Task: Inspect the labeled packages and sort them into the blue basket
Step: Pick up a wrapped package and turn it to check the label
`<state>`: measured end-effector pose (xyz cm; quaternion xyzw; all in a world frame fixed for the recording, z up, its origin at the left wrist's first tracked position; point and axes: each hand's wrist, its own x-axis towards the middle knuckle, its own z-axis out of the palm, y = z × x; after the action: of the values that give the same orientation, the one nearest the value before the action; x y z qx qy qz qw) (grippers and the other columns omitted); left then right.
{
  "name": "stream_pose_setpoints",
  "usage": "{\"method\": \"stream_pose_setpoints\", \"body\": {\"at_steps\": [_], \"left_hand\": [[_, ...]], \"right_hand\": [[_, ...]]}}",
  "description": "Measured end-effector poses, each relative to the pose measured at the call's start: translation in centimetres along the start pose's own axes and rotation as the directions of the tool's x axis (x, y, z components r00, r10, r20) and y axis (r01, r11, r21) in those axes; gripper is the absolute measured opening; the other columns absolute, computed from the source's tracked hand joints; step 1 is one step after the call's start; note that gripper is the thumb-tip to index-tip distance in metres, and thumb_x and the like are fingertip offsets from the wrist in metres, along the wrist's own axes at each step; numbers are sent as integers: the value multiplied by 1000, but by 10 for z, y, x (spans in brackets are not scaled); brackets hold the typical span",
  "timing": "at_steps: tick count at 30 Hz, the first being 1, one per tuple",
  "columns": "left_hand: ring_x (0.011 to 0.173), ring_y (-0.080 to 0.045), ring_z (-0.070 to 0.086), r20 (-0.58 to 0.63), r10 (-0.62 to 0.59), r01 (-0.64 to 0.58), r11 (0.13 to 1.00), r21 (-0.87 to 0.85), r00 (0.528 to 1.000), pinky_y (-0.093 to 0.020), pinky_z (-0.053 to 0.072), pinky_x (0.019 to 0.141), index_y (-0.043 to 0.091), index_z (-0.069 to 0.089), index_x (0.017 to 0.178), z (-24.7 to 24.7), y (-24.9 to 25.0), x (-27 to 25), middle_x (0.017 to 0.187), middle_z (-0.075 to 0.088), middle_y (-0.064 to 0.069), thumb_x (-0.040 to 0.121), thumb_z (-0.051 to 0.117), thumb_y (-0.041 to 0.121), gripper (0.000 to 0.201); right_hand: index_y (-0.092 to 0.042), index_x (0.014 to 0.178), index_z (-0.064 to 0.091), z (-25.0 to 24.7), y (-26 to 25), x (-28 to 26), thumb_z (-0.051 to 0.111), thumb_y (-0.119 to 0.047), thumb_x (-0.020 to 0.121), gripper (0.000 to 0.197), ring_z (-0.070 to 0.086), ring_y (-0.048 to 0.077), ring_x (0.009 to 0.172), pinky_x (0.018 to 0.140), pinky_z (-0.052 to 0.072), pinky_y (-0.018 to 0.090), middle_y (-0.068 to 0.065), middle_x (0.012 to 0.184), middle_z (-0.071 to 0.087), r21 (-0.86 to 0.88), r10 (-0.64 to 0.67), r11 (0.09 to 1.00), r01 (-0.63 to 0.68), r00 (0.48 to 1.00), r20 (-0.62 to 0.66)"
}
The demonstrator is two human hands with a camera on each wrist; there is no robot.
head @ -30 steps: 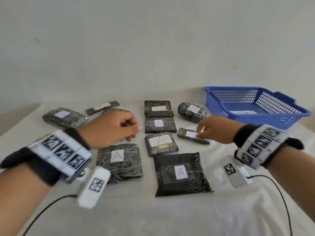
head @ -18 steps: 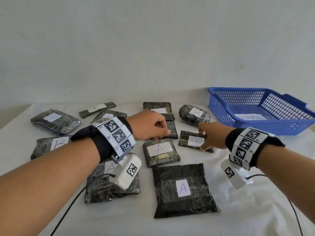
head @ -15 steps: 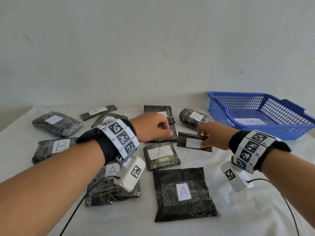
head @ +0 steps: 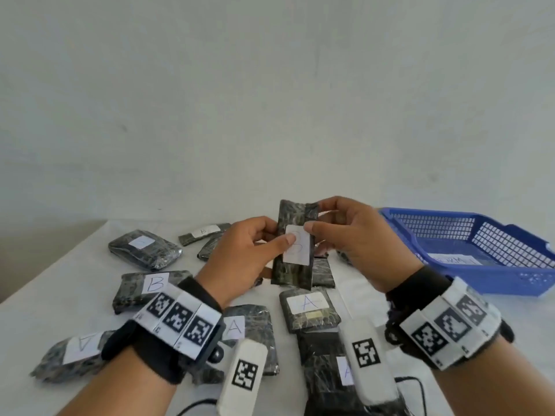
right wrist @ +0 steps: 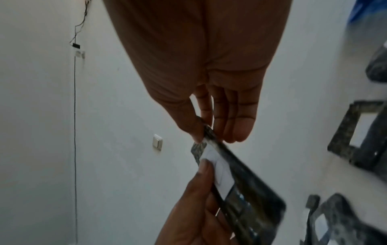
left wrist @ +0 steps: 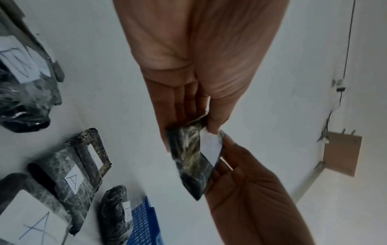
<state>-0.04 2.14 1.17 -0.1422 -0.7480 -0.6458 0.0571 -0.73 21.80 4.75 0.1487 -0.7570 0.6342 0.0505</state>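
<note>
package (head: 292, 259) upright, pinched by left hand (head: 240, 259), right hand (head: 354, 244)

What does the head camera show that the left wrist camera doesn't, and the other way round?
Only the head view shows the wrist bands, a package marked B on the table and the basket's paper slip.
Only the left wrist view shows the left palm from below and a brown panel on the wall.
Both show the left hand and right hand pinching the slim package by its white label, with A packages lying below.
</note>
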Motion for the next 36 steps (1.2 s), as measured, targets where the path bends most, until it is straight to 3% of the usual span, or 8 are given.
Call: {"method": "stream_pose_setpoints", "body": {"at_steps": [4, 7, 11, 15, 24, 28, 31, 36], "left_hand": [[97, -32, 75, -52, -23, 19, 996, -83, 998, -51, 64, 79, 13, 72, 106, -18, -2, -17, 102, 77, -15, 96, 69, 30, 20], [90, -28, 76, -119, 18, -31, 994, -106, 993, -39, 63, 68, 17, 74, 102, -32, 1, -17, 96, 77, -13, 94, 71, 28, 14], [82, -20, 72, -111, 30, -43, 992, -116, 993, -34, 60, 58, 16, 73, 100, -40, 0, -11, 97, 74, -18, 92, 73, 18, 8], [86, -35, 73, -80, 17, -25, 995, -95, 997, -43, 63, 62, 9, 70, 99, -37, -7, -5, 95, 72, -21, 93, 72, 13, 7], [71, -14, 72, -55, 60, -62, 997, -48, 997, -36, 63, 57, 11, 73, 95, -49, 16, 18, 78, 74, -3, 91, 73, 20, 9], [70, -14, 74, -42, 67, -67, 998, 6, 997, -41, 65, 61, 15, 77, 96, -45, 13, 21, 79, 75, -3, 93, 72, 17, 6], [74, -17, 75, -23, 50, -50, 999, 5, 998, -38, 65, 61, 13, 78, 95, -39, 8, 22, 84, 76, -10, 94, 70, 14, 7], [73, -18, 75, -22, 17, -18, 1000, -14, 1000, -40, 65, 64, 13, 77, 91, -34, 3, 17, 85, 77, -12, 89, 76, 21, 9]], "right_hand": [[-6, 97, 69, 32, 5, -2, 72, -2, 95, 5, 70, 20, 70, 66, 59, 31, 20, 83, 75, 41, -48, 998, 48, 999, 15], [-7, 100, 70, 43, 8, -2, 73, -3, 95, 7, 70, 25, 67, 69, 61, 35, 28, 87, 73, 7, -83, 997, 83, 997, 7], [-9, 103, 70, 44, 14, -2, 72, -5, 95, 9, 71, 26, 73, 69, 61, 35, 17, 84, 76, 51, -66, 997, 65, 998, 10], [-8, 102, 72, 37, 19, 3, 72, -12, 95, 8, 70, 25, 75, 71, 61, 37, 20, 88, 75, 31, -60, 998, 59, 997, 44], [-7, 94, 73, 25, 11, 27, 70, -16, 97, 10, 72, 36, 72, 73, 64, 51, 20, 84, 75, -88, -136, 987, 137, 990, 26], [-9, 94, 73, 23, 13, 24, 69, -17, 98, 10, 74, 41, 79, 69, 65, 46, 18, 83, 76, -137, -93, 986, 98, 995, 47], [-16, 91, 75, 25, 9, 22, 70, -26, 96, 12, 75, 30, 75, 61, 61, 32, 11, 81, 78, -178, -82, 980, 88, 996, 41], [-20, 82, 75, 31, 10, 19, 71, -27, 96, 16, 73, 35, 79, 75, 61, 57, 5, 76, 78, -279, -147, 950, 140, 989, -5]]}}
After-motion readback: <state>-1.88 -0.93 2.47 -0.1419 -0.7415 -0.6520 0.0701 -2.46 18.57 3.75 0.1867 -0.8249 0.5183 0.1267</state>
